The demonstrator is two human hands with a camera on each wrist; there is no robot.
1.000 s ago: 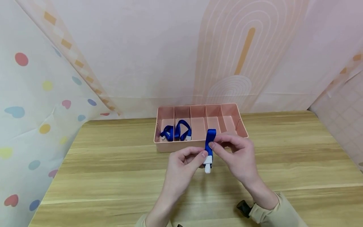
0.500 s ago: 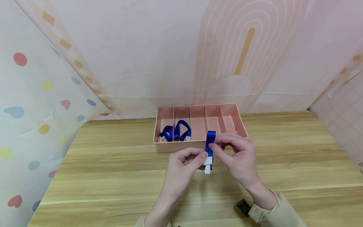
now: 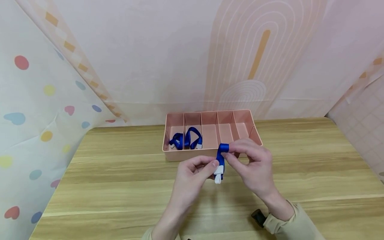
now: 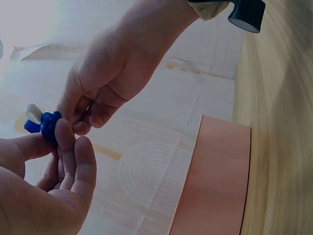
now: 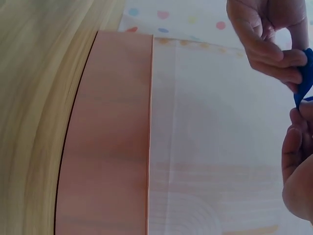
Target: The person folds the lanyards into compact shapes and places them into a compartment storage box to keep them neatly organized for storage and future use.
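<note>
A blue lanyard (image 3: 220, 159) with a white plastic clip (image 3: 218, 170) is held in the air between both hands, in front of the pink box. The left hand (image 3: 195, 176) pinches it by the clip end, thumb on top. With thumb and index finger the right hand (image 3: 252, 163) pinches the strap higher up, where its top folds over. In the left wrist view the lanyard (image 4: 50, 126) shows as a small bundle at the left fingertips. Only a strip of the lanyard (image 5: 305, 73) shows in the right wrist view, at the right edge.
The pink box (image 3: 195, 155) with several compartments stands on the wooden table (image 3: 120, 186) against the patterned backdrop (image 3: 156, 66). One blue lanyard (image 3: 177, 140) lies in its leftmost compartment, another lanyard (image 3: 192, 136) in the second. A dark device (image 3: 258, 218) sits at the right wrist.
The upper loop of the lanyard has come down and folded over as the right fingers turn it. The left hand stays nearly in place; the box has not moved.
</note>
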